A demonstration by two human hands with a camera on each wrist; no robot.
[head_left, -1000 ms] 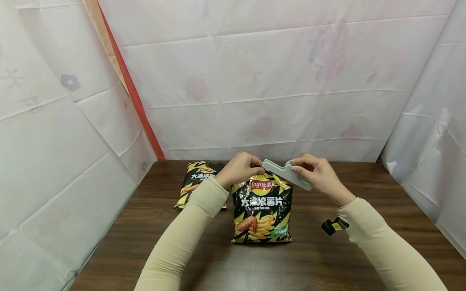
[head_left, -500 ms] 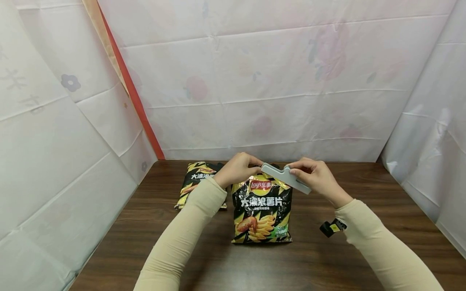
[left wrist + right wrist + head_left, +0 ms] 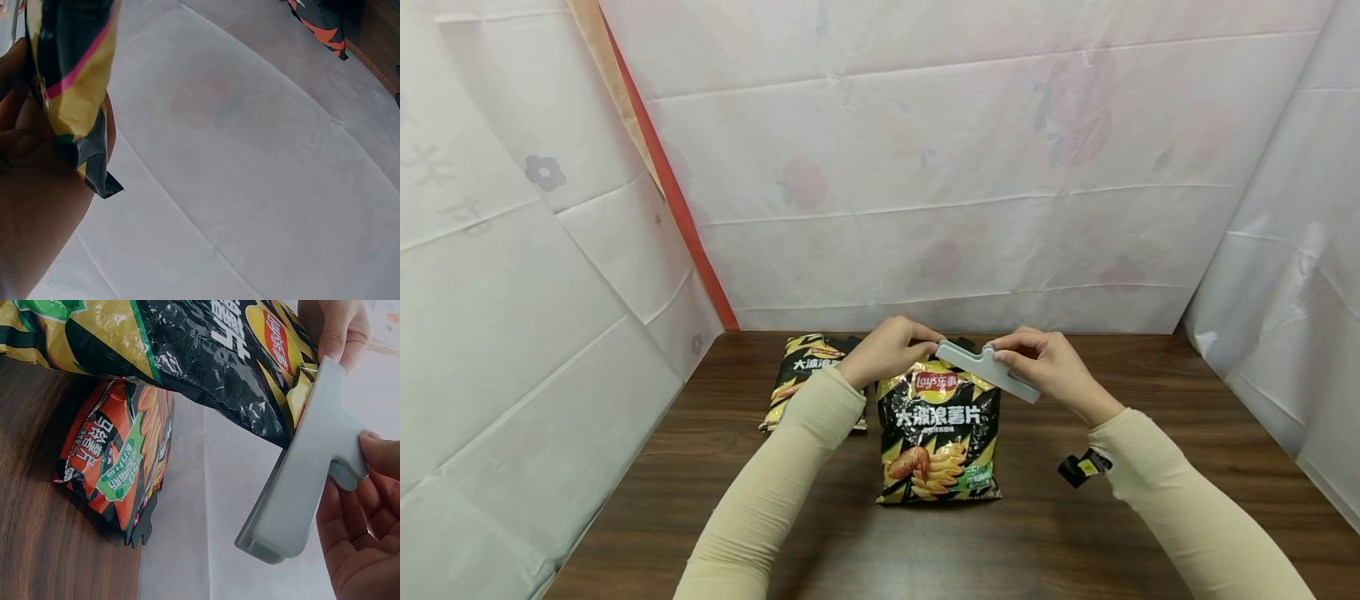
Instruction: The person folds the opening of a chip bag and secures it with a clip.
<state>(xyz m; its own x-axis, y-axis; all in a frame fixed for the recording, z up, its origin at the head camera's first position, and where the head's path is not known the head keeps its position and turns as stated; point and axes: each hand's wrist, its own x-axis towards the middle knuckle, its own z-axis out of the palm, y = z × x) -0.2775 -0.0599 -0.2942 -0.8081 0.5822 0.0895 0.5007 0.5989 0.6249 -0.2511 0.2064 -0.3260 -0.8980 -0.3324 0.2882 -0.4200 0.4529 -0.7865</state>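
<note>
A black and yellow Lay's chip bag (image 3: 938, 433) stands upright on the table, its top edge pinched at the left corner by my left hand (image 3: 887, 352). In the left wrist view that hand (image 3: 37, 169) curls its fingers around the folded bag corner (image 3: 81, 106). My right hand (image 3: 1051, 371) pinches the handle tabs of a long grey bag clip (image 3: 988, 368), which slants down to the right across the bag's top. In the right wrist view the clip (image 3: 300, 481) overlaps the bag's crumpled top edge, and its far end lies close to the left fingertips.
A similar black and yellow chip bag (image 3: 797, 367) is at the back left, partly behind my left arm. An orange and black chip bag (image 3: 119, 450) with a dark clip (image 3: 142, 526) on its edge sits behind the front bag. White patterned sheets (image 3: 925, 167) enclose the brown table (image 3: 1112, 525).
The grey clip has shifted slightly left and down over the bag's top, with my right hand moving along. My left hand keeps its pinch on the bag's corner.
</note>
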